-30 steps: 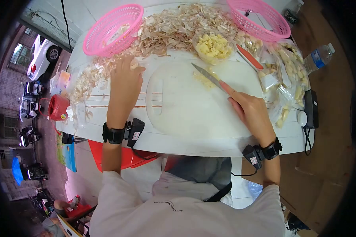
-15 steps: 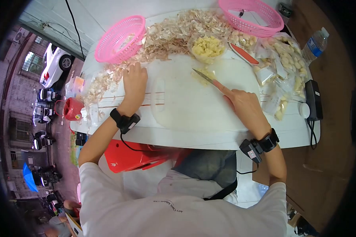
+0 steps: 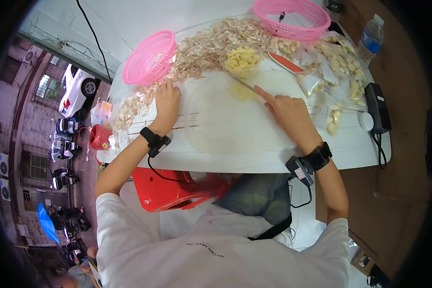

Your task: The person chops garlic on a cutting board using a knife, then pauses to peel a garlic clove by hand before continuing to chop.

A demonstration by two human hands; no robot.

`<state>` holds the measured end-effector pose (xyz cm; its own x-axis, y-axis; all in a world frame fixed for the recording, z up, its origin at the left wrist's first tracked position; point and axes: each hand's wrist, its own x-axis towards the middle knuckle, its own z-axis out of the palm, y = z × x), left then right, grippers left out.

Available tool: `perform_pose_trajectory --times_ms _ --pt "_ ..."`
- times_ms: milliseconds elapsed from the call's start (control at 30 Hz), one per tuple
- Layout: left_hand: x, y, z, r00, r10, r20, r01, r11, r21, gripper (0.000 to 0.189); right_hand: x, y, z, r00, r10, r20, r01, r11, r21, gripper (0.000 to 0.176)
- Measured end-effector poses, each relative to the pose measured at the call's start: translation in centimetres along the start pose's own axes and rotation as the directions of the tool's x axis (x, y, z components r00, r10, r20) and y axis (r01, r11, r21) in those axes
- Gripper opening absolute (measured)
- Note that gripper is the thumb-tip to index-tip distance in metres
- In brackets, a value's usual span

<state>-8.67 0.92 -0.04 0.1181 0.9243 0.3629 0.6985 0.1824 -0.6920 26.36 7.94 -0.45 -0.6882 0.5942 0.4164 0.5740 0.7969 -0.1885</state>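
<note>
My right hand (image 3: pixel 293 117) grips a knife, its index finger stretched along the back of the narrow blade (image 3: pixel 243 83). The blade points up and left over a patch of minced garlic (image 3: pixel 244 91) on the whitish cutting board (image 3: pixel 221 132). Just beyond its tip stands a clear bowl (image 3: pixel 242 72) of chopped pale yellow garlic. To the left of the board, my left hand (image 3: pixel 168 103) rests on the table with its fingers loosely curled. Garlic skins lie beside its fingertips, and I see nothing held in it. The knife's handle is hidden inside my right hand.
A heap of garlic skins (image 3: pixel 211 43) runs along the back between two pink baskets (image 3: pixel 149 57) (image 3: pixel 293 31). An orange-red knife (image 3: pixel 285 62) lies near bags of peeled cloves (image 3: pixel 338 62). Farther right are a water bottle (image 3: pixel 371 38) and a black power adapter (image 3: pixel 378 108).
The whole view has shifted slightly. The knife blade has turned and now looks thinner, with its tip nearer the bowl. My left hand stays beside the skins.
</note>
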Motion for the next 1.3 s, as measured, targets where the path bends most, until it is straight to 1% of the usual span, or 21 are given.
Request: perform_pose_trajectory --times_ms 67,133,200,333,433,500,533,600,667,733,800,833,900,933,1000,1067,1100,1133,1200,1233,1300 --pt "0.2 -0.3 0.2 0.993 -0.054 0.107 0.055 0.998 -0.013 0.003 0.2 0.4 -0.2 0.999 0.006 -0.034 -0.005 1.000 0.018 0.048" --pt "0.5 -1.0 0.1 0.995 -0.025 0.095 0.024 1.000 0.013 0.003 0.1 0.7 -0.2 0.998 0.008 -0.067 -0.005 0.999 0.043 0.047" --pt "0.6 -1.6 0.0 0.996 0.010 0.087 -0.013 0.999 0.040 0.003 -0.1 0.9 -0.1 0.998 0.024 0.063 -0.027 0.999 0.035 0.044" --pt "0.8 -1.6 0.0 0.993 0.035 0.111 -0.044 0.996 0.076 0.006 0.1 0.9 -0.4 1.000 0.014 0.022 -0.015 0.998 0.061 0.043" --pt "0.5 -1.5 0.5 0.993 0.063 0.102 -0.071 0.994 0.080 0.008 -0.1 1.1 0.0 0.998 0.006 0.067 -0.013 0.994 0.112 0.041" --pt "0.2 -1.5 1.0 0.993 0.079 0.093 -0.086 0.993 0.076 0.009 -0.1 1.1 -0.1 1.000 -0.015 -0.005 0.016 0.993 0.118 0.042" --pt "0.1 -1.5 1.3 0.991 0.097 0.090 -0.104 0.992 0.076 0.010 0.0 1.0 -0.2 1.000 -0.014 -0.007 0.015 0.993 0.117 0.042" --pt "0.1 -1.5 1.4 0.989 0.117 0.086 -0.124 0.989 0.076 0.010 0.0 0.8 -0.6 0.999 -0.001 0.047 -0.006 0.991 0.137 0.042" --pt "-0.1 -1.5 1.1 0.988 0.128 0.092 -0.131 0.991 0.028 0.010 0.1 1.0 -0.3 0.999 0.005 0.046 -0.010 0.992 0.125 0.041" --pt "-0.2 -1.6 1.1 0.989 0.126 0.076 -0.128 0.991 0.025 0.010 0.1 1.0 -0.2 0.999 0.011 0.047 -0.017 0.993 0.113 0.041" --pt "-0.3 -1.7 1.1 0.991 0.124 0.055 -0.125 0.992 0.021 0.009 0.2 0.8 -0.3 0.996 -0.037 -0.081 0.050 0.985 0.163 0.041" --pt "-0.4 -1.7 1.1 0.991 0.113 0.074 -0.113 0.994 0.002 0.009 0.1 0.8 -0.4 0.996 -0.039 -0.082 0.052 0.986 0.161 0.041" --pt "-0.5 -2.0 1.1 0.991 0.097 0.092 -0.096 0.995 -0.013 0.010 0.1 0.8 -0.4 0.995 0.021 0.096 -0.034 0.991 0.131 0.042" --pt "-0.7 -2.0 1.1 0.991 0.090 0.098 -0.086 0.995 -0.050 0.012 0.2 0.7 -0.5 0.995 0.019 0.097 -0.032 0.991 0.131 0.042" --pt "-1.0 -2.4 0.9 0.991 0.083 0.104 -0.074 0.993 -0.089 0.015 0.3 0.5 -0.7 1.000 0.006 0.015 -0.008 0.993 0.118 0.043" --pt "-1.2 -3.2 0.6 0.989 0.132 0.062 -0.112 0.962 -0.251 0.018 0.1 0.9 -0.1 0.999 0.006 0.046 -0.010 0.996 0.094 0.043" --pt "-1.2 -3.5 0.5 0.990 0.130 0.062 -0.110 0.961 -0.255 0.018 0.1 0.9 0.0 0.997 0.009 0.074 -0.014 0.997 0.075 0.043" --pt "-1.3 -3.8 0.3 0.987 0.145 0.070 -0.117 0.946 -0.302 0.019 0.0 0.9 0.0 0.997 0.009 0.080 -0.015 0.997 0.074 0.043" --pt "-1.3 -4.2 0.0 0.985 0.155 0.074 -0.120 0.929 -0.350 0.020 0.2 0.6 -0.2 0.999 -0.040 -0.019 0.042 0.993 0.109 0.043" --pt "-1.4 -4.4 -0.2 0.981 0.182 0.071 -0.144 0.918 -0.370 0.022 0.3 0.6 -0.3 0.999 -0.046 -0.021 0.048 0.993 0.104 0.043" --pt "-1.3 -4.9 -0.7 0.978 0.198 0.065 -0.158 0.909 -0.387 0.023 0.2 0.2 -0.6 0.988 0.005 0.152 -0.024 0.992 0.124 0.043"
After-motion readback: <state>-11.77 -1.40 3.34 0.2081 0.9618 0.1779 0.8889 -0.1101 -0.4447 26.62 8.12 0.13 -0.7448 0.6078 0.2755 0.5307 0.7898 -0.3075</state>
